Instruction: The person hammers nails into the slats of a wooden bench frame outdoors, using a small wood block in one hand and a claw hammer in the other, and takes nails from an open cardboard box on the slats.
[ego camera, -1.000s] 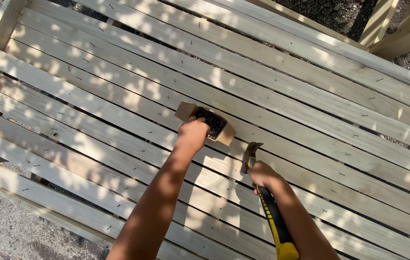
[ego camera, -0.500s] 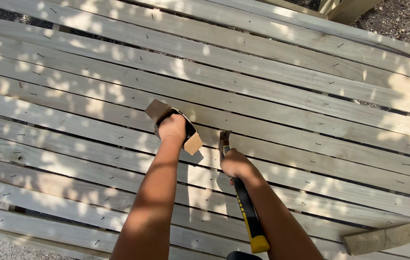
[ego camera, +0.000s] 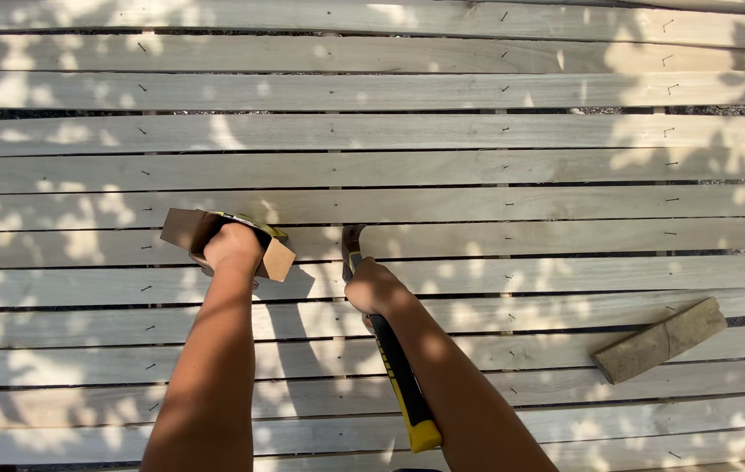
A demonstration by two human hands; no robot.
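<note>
Head view: left hand [ego camera: 234,247] clenched on a small cardboard box [ego camera: 187,229]; right hand [ego camera: 372,287] grasps a hammer [ego camera: 399,376]. Slats [ego camera: 495,131] beyond both grips already carry nails.

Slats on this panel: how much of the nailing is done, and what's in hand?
Most slats already show nail heads in rows, near the left edge, the middle and the right. In hand: the right hand grips a hammer near its head, the left hand is in a small cardboard box. Whether any slat lacks nails cannot be told. A loose wood block lies on the slats.
</note>
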